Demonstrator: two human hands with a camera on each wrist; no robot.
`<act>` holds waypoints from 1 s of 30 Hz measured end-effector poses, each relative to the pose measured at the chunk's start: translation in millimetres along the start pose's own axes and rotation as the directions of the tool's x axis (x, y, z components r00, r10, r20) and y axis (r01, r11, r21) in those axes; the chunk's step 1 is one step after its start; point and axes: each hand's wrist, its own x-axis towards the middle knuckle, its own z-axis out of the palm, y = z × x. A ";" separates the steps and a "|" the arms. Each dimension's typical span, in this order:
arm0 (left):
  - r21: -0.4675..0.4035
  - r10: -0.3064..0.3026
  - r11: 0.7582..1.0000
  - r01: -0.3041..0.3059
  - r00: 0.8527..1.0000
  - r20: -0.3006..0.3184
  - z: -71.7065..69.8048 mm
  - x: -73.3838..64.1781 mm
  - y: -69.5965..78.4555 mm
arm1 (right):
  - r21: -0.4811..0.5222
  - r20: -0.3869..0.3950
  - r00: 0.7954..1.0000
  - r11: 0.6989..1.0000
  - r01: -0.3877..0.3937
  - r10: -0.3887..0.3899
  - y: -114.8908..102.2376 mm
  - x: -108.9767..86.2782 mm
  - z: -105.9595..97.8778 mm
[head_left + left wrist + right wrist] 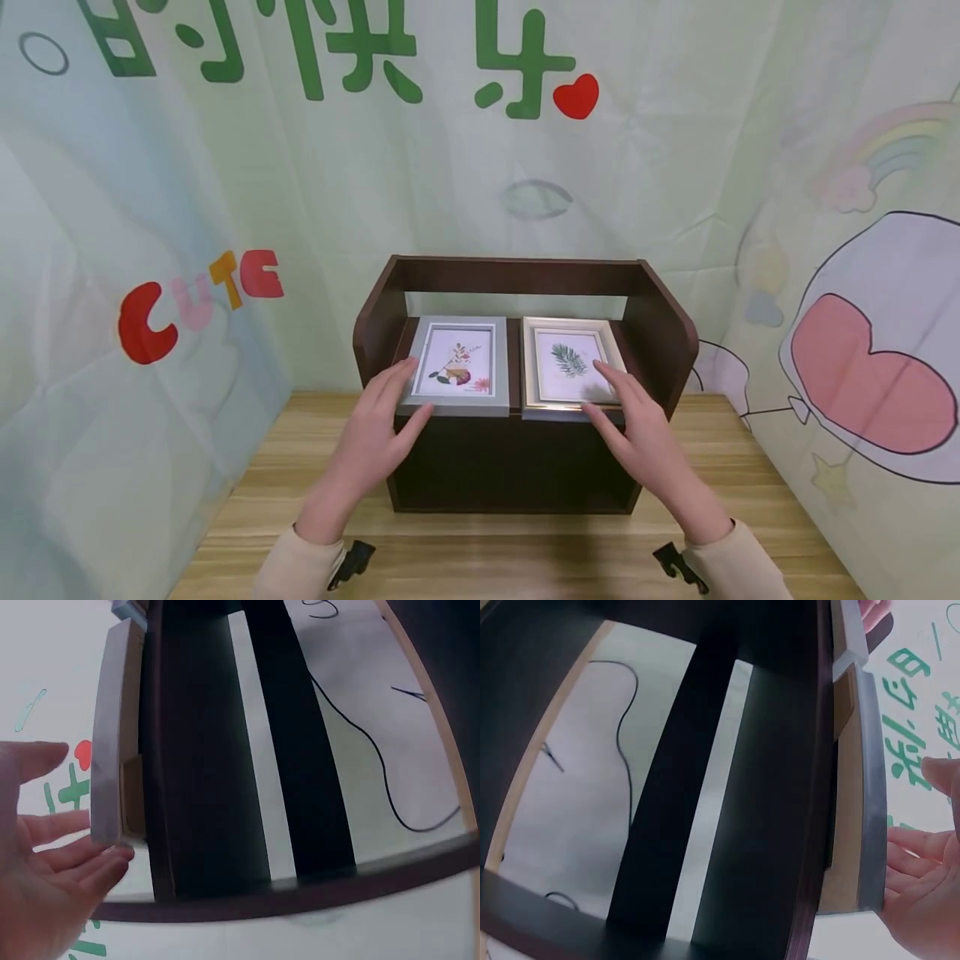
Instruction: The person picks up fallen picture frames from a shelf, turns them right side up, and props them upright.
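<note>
Two picture frames lie face up, side by side, on the upper board of a dark brown shelf unit [513, 467], a narrow strip of board showing between them; the unit stands on a wood-grain tabletop [480, 554]. Left: silver-grey frame [461, 367], flower print, its left edge partly covered by the left hand [375, 433]. Right: gold-rimmed frame [570, 367], green leaf print, its lower right corner behind the right hand [637, 429]. Left grip released, fingers along the outer side, thumb near the front corner; left wrist view has the thumb clear of the frame and fingertips at its end, exact contact hard to judge. Right grip also released, fingers extended over the right side, thumb by the front edge; whether the pads press or merely graze, cannot tell. Wrist views run mostly into the unit's dark interior, its boards merging in shadow; a thin curving line [385, 776] shows through the opening, cord or print unclear. Both sleeves [296, 571] and the black wrist straps [352, 562] partly cut off or covered. Behind, a pale printed backdrop [420, 183]; its large green characters [367, 42] are cropped by the head view's top edge.
</note>
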 end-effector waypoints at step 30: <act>-0.084 -0.487 0.862 0.501 0.862 0.140 11.7 47.7 9.7 | 0.136 0.244 0.914 0.922 -0.363 0.324 -70.1 86.3 43.7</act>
